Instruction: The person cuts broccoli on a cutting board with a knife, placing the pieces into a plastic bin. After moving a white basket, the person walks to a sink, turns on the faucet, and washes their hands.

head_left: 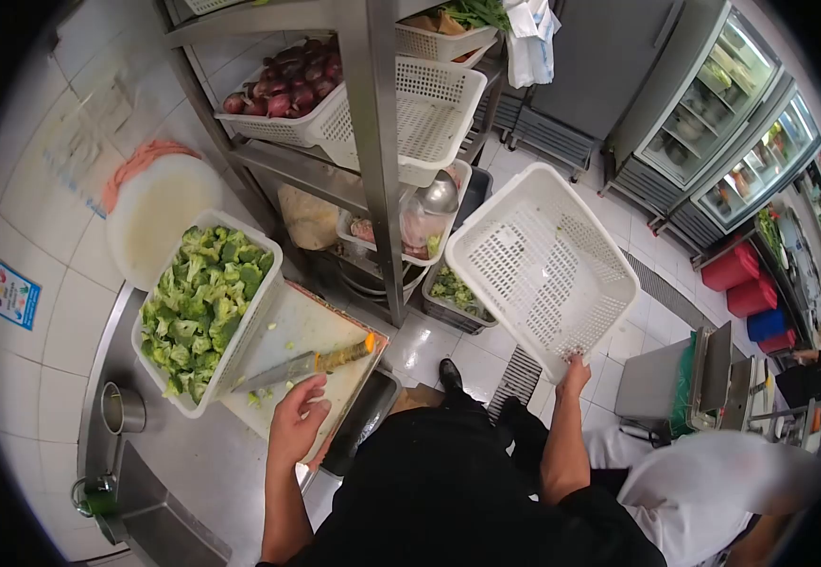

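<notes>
Head view: right hand (576,370) is clutching the rim of the white basket (543,265), which is tilting up above the grip; left hand (295,420) is lying slack on the cutting board (287,326), gripping nothing, knife (308,363) just beyond its fingertips.

Left hand (297,420) rests on the cutting board (308,326), fingers (314,386) loose, just beside the knife (311,363); broccoli basket (248,340) stands partly on the board, on the surface (202,463); right hand (573,375) grips the rim of the tilted empty basket (543,265).

Red onions (287,85) on rack (373,142) — glass-door fridges (713,104), red bins (732,267).
</notes>
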